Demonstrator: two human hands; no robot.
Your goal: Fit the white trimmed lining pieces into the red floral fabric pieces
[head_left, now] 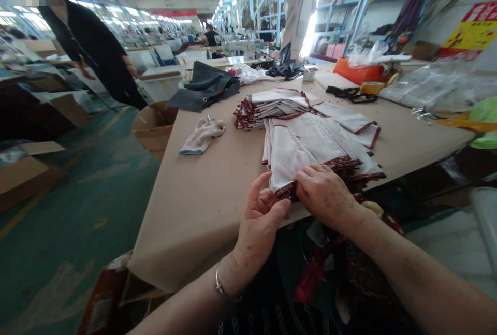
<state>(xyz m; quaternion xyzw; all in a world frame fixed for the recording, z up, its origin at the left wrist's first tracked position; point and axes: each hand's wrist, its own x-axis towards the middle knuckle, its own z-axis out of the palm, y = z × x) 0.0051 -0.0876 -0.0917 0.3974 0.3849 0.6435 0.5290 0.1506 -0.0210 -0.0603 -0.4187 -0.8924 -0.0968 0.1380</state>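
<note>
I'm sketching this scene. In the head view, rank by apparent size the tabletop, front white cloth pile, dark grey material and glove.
1. Tabletop
2. Front white cloth pile
3. Dark grey material
4. Glove
Apparent size only: the pile is nearer the camera than the grey material.

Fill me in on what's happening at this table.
A person has both hands at the near edge of a pile of pale fabric pieces with dark red trim. The left hand is at one corner, the right hand on the edge beside it; how firm either grip is, I can't tell. Another stack of trimmed pieces sits just beyond, and a glove lies to the left on the table.
</note>
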